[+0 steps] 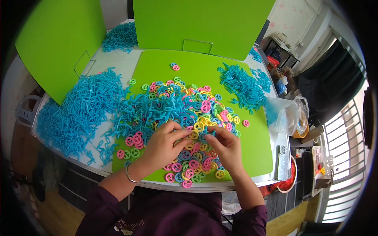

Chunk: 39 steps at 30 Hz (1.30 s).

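My left hand (167, 142), with a bangle on its wrist, has its thumb and forefinger drawn together beside a yellow ring-shaped wheel (194, 135) with spokes. Facing it, my right hand (224, 147) pinches a small blue plastic piece (205, 132), partly covered by its fingertips. Both hands hover low over a mound of pink, yellow, green and blue plastic wheels (185, 155). Just beyond them, a heap of blue forked plastic pieces (169, 104) lies on top of the wheels. Whether the left fingertips grip the yellow wheel or only touch it is hard to make out.
A green board (252, 157) covers the middle of the white table (88, 165). Large blue heaps lie at left (86, 106) and right (242, 86). Upright green panels (204, 23) stand behind and at left. A phone (282, 161) and plastic bag (281, 114) sit at the right edge.
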Tool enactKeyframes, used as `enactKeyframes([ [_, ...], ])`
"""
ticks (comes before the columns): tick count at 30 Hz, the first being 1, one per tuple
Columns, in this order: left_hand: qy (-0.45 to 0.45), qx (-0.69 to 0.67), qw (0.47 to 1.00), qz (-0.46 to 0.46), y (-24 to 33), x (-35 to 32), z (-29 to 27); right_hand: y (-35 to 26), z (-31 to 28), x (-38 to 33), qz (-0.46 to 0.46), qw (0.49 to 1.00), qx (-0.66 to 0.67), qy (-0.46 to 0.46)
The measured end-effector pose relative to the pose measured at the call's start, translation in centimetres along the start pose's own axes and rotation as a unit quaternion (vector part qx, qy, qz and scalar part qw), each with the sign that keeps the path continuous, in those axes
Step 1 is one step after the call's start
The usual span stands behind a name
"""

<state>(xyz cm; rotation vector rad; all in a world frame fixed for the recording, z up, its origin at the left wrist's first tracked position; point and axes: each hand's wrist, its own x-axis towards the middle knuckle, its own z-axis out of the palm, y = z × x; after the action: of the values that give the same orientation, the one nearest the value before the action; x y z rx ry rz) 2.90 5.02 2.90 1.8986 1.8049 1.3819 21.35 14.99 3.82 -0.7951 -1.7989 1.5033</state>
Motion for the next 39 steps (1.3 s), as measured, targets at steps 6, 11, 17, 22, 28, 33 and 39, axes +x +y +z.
enactKeyframes([
  [6,-0.052,0.076,0.995,0.040,-0.5,-0.2,0.3,0.4,-0.7,-0.5,0.054,0.994,0.091,-0.023],
  [11,-0.034,-0.143,0.981,-0.129,0.7,0.3,0.2,0.4,-0.2,-0.8,-0.102,0.983,-0.153,-0.020],
  [17,0.002,-0.308,0.929,-0.203,0.1,0.1,0.5,0.0,0.6,-1.1,-0.105,0.979,-0.175,-0.008],
  [22,0.041,-0.271,0.951,-0.140,0.6,-0.5,1.3,1.0,1.5,-1.4,-0.085,0.992,-0.095,0.000],
  [28,0.035,-0.319,0.930,-0.181,0.3,-0.8,1.4,-0.1,1.3,-1.4,-0.142,0.977,-0.158,-0.016],
  [33,0.047,-0.305,0.937,-0.165,0.2,-0.8,1.9,0.1,1.4,-1.6,-0.219,0.947,-0.234,0.010],
  [39,0.059,-0.298,0.940,-0.153,0.2,-0.7,2.2,0.5,1.7,-2.0,-0.362,0.833,-0.413,0.071],
])
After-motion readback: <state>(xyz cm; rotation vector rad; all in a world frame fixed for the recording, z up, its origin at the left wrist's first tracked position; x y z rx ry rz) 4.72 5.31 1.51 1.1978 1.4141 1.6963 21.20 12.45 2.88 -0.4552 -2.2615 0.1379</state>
